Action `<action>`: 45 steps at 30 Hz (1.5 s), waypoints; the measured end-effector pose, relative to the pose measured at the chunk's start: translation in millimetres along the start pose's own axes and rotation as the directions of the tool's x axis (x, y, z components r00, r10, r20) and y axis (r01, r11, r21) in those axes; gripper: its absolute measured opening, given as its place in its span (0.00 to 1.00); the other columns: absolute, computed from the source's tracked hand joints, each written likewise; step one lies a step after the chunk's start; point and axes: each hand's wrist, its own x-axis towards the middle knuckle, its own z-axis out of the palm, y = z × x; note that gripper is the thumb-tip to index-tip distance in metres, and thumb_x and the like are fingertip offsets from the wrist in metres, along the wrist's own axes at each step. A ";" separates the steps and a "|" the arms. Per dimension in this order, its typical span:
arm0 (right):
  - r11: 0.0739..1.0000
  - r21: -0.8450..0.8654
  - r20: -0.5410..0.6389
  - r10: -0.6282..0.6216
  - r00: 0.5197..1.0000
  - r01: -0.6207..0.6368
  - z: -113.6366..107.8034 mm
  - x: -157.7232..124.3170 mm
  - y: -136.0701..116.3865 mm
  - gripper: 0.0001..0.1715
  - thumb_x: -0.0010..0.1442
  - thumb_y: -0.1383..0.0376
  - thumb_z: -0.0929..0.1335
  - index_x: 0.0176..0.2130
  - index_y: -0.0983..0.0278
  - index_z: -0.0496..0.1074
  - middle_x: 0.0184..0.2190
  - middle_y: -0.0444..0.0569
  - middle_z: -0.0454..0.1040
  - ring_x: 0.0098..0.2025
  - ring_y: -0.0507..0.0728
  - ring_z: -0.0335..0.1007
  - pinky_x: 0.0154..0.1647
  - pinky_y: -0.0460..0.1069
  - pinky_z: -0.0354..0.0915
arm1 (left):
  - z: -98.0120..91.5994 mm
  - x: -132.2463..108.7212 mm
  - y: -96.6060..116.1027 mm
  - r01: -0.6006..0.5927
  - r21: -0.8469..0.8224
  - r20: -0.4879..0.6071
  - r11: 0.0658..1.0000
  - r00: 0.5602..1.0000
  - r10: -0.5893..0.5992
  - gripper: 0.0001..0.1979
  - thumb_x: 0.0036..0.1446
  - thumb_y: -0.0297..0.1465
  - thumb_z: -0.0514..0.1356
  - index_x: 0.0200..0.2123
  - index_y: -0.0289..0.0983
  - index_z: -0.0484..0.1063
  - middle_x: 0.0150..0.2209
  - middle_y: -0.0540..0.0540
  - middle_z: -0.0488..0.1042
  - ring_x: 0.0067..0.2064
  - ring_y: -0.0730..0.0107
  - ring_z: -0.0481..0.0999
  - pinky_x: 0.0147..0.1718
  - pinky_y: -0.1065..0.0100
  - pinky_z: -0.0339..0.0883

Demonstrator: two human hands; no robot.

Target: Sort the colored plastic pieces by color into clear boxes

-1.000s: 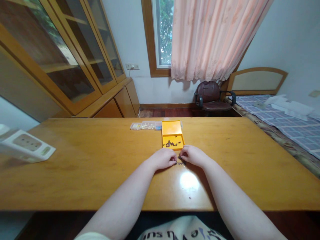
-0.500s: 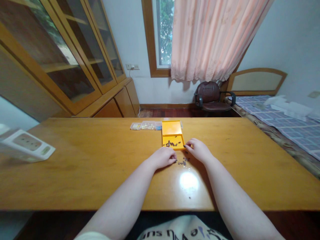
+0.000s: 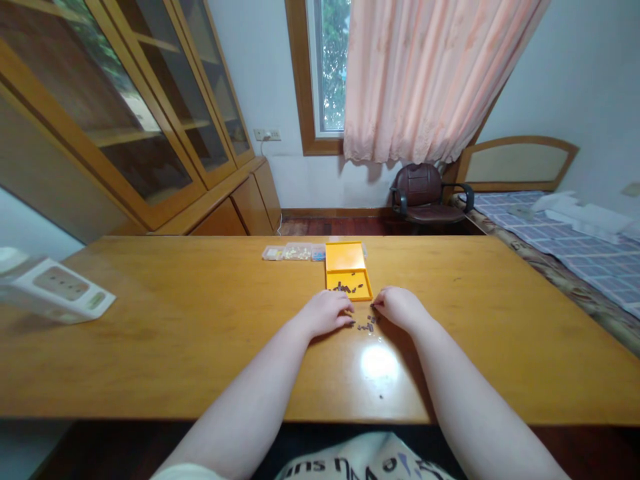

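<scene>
Open table at the sides, tray ahead
The yellow tray stands just beyond the left hand and right hand; small dark pieces litter the gap between them; a white box sits far left

Fingers curled, left hand and right hand rest close together.

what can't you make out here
Head view only.
Dark pieces: too small to identify.
Whether left hand or right hand pinches one: fingertips curl under.
Clear boxes: contents too small.
White box: cut by left edge, blurred.
</scene>
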 end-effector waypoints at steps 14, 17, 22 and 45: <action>0.995 0.018 0.017 -0.102 0.995 0.101 -2.4 -3.2 -12.6 0.13 0.57 0.66 0.64 0.29 0.62 0.78 0.33 0.50 0.76 0.32 0.54 0.71 0.32 0.46 0.59 | 5.8 1.3 -0.3 0.002 0.002 0.119 1.000 0.993 -0.002 0.06 0.56 0.30 0.59 0.34 0.41 0.77 0.35 0.49 0.76 0.37 0.69 0.74 0.39 0.70 0.66; 0.997 0.050 0.007 -0.064 0.998 0.063 -3.5 -1.8 -6.2 0.11 0.57 0.64 0.65 0.32 0.62 0.78 0.34 0.49 0.76 0.34 0.54 0.71 0.33 0.46 0.59 | 7.7 0.8 -2.2 0.011 0.007 0.120 1.000 0.993 -0.011 0.06 0.56 0.31 0.59 0.34 0.40 0.77 0.35 0.49 0.76 0.37 0.69 0.74 0.38 0.70 0.65; 0.993 0.114 0.054 -0.015 0.998 0.008 -3.8 1.9 8.2 0.08 0.53 0.65 0.68 0.33 0.60 0.79 0.34 0.48 0.78 0.36 0.55 0.71 0.34 0.45 0.60 | 10.3 0.5 -4.3 0.033 0.011 0.117 0.999 0.993 -0.034 0.06 0.56 0.32 0.59 0.34 0.40 0.76 0.35 0.48 0.76 0.37 0.68 0.74 0.37 0.69 0.65; 0.964 0.266 0.144 -0.060 0.988 0.019 9.3 6.7 9.8 0.04 0.51 0.67 0.69 0.29 0.63 0.76 0.29 0.48 0.77 0.29 0.53 0.68 0.30 0.45 0.58 | 4.4 0.3 3.7 0.111 -0.016 0.138 0.994 0.985 -0.108 0.03 0.55 0.31 0.60 0.33 0.39 0.73 0.35 0.49 0.75 0.36 0.68 0.73 0.35 0.71 0.64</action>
